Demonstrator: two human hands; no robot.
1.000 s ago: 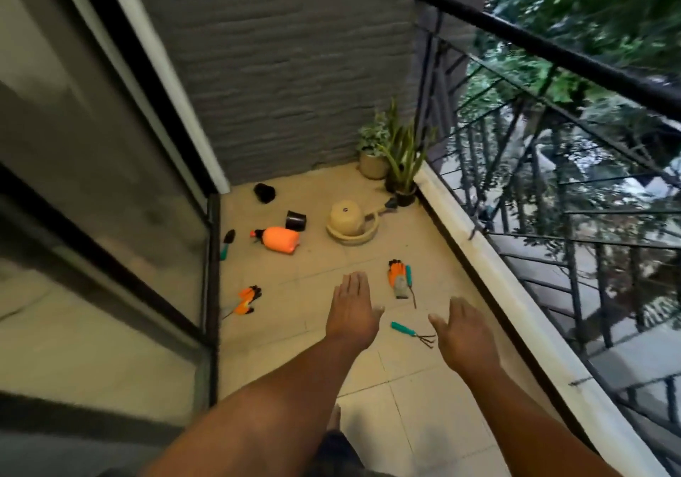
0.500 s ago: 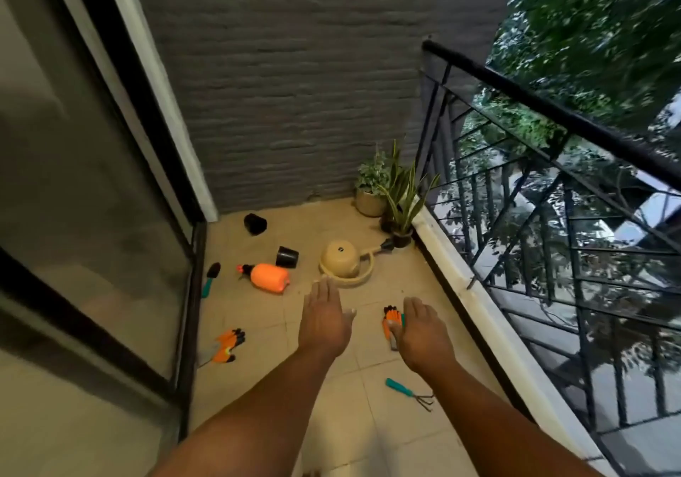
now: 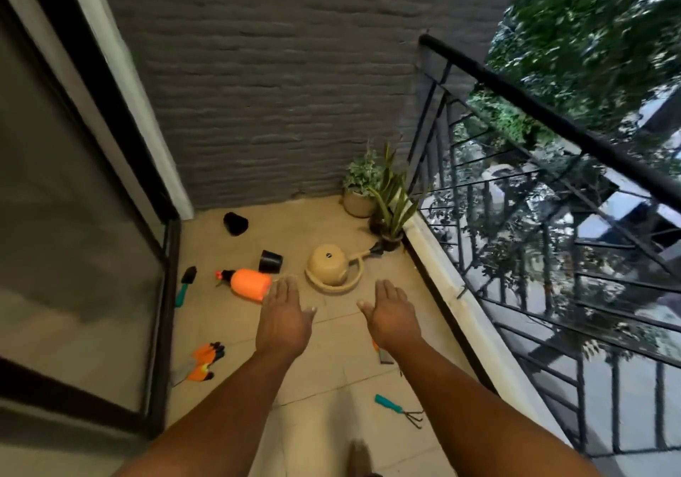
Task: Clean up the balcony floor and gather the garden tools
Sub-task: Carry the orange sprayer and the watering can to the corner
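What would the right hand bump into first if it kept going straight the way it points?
Probably the tan watering can, lying tipped over just ahead and slightly left of the open right hand. Depth is hard to judge, so it might pass beside it.

Dim, even daylight on a balcony, softened by motion blur.

Light enters from the open side beyond the railing (image 3: 552, 122), where gaps between the trees (image 3: 597, 27) glare pale white. The tiled floor (image 3: 331, 373) shows faint, soft shadows. The wide lens bends the sliding door frame (image 3: 162, 292) and railing. The foliage and grey brick wall (image 3: 276, 89) look smeared.
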